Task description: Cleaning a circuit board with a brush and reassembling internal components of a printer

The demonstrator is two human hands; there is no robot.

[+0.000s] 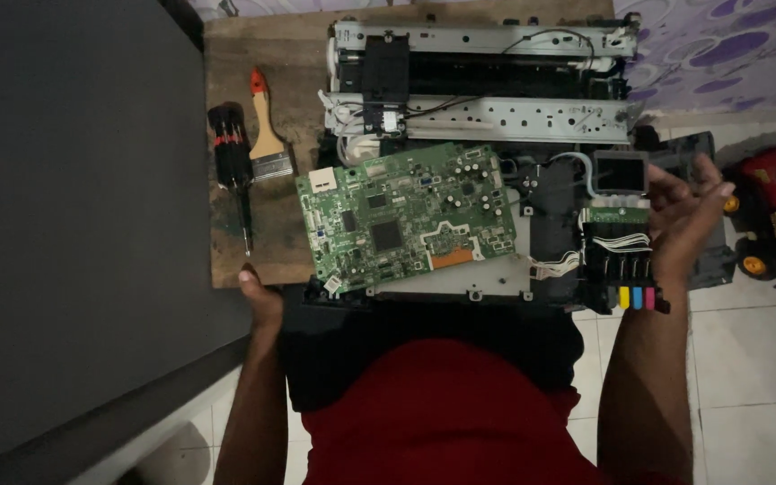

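The opened printer chassis (482, 117) lies on a wooden surface (226, 63), a green circuit board (406, 216) loose on its near side. The right hand (689, 216) cups the printer's right end beside the ink cartridge carriage (626, 269) (fingers spread, clamping nothing). The left hand (260, 301) rests by the printer's near-left corner, its grip hidden; a screwdriver (233, 166) and paintbrush (267, 130) lie left of the printer.

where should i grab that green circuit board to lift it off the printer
Take the green circuit board by its bare left and right edges, coming from above. It lies flat and slightly tilted on the opened printer, chips facing up, so edge pinches probably spare the components.
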